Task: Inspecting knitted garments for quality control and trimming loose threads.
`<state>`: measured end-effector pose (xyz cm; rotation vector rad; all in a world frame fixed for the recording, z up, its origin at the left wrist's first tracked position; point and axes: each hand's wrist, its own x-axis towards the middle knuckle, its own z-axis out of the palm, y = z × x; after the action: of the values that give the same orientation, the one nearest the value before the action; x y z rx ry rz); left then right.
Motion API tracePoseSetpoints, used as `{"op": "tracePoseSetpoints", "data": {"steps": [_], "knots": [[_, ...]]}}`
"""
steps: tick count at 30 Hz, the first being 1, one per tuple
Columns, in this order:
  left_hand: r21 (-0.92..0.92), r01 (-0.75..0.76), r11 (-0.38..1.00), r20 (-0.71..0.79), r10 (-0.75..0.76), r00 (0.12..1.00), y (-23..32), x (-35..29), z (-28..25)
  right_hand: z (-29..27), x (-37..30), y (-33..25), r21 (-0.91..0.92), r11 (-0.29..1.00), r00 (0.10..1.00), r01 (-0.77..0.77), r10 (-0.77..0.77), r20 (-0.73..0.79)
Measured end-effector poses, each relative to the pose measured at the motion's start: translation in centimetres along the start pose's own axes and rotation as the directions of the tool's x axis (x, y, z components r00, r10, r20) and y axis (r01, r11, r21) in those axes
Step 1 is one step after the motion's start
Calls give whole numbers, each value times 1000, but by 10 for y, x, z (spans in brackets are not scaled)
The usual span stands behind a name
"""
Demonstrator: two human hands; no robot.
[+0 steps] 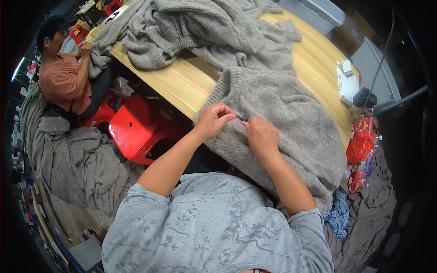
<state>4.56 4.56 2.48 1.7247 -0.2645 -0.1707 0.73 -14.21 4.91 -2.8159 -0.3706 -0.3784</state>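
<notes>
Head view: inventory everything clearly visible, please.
Table: one, light wood, centre
Knit garment: one, grey, near table edge
Knit pile: uncounted, grey, far tabletop
Plastic stools: several, red, left
Co-worker: one, rust top, left
Lower knit pile: uncounted, grey, left
Plastic bins: two, pale, upper right
Small box: one, white, on white paper
Plastic packaging: uncounted, red, right
Checked cloth: one, blue, lower right
Fabric heap: uncounted, dark, lower right
Slim item: one, dark, centre, kind unclear
Patterned shirt: one, grey, bottom
Left hand: one, bare, centre
Right hand: one, bare, centre

The dark pinched item (242, 118) is too small to identify.
</notes>
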Motion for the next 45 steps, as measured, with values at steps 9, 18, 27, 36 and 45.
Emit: {"op": "tracePoseSetpoints", "data": {"steps": [9, 18, 27, 36, 45], "knots": [[95, 25, 995, 233, -46, 971, 26, -12, -44, -69, -32, 150, 100, 875, 863, -474, 484, -145], [571, -126, 811, 80, 98, 992, 21, -10, -27, -36, -44, 433, -26, 816, 816, -577, 575, -65], [586, 22, 810, -16, -16, 1000, -2, -29, -22, -62, 2, 322, -71, 882, 839, -465, 413, -355], [403, -1, 915, -49, 23, 999, -5, -22, -20, 16, -3, -28, 655, 752, 996, 70, -21, -82], [-170, 262, 950, 84, -251, 964, -24, -31, -33, 48, -4, -31, 651, 724, 971, -230, 124, 206]]}}
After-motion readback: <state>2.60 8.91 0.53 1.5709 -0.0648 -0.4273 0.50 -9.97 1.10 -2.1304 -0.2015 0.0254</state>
